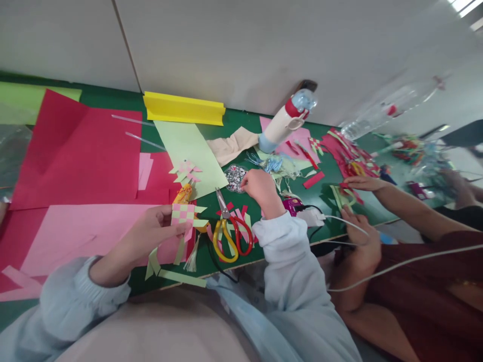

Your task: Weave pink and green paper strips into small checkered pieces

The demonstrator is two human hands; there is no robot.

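Note:
My left hand (151,229) pinches a woven paper piece (182,214) in pink and light green checks, with loose strip ends sticking out to its right. My right hand (260,185) is at the edge of a small heap of black-and-white beads or googly eyes (234,177). Its fingers are pinched together; whatever they hold is hidden. Scissors (225,221) with one yellow and one red handle lie between my hands, blades pointing away. Above the left hand are a finished-looking pink and green woven paper shape (185,171) and a yellow-handled tool (183,193). A pale tassel (192,255) lies below the woven piece.
Red sheets (83,151) and pink sheets (75,236) cover the left side. A white bottle (279,128) stands near the wall beside blue tassels (273,163). A white plug with cable (311,217) lies right. Another person's hands (360,226) work with green paper strips there.

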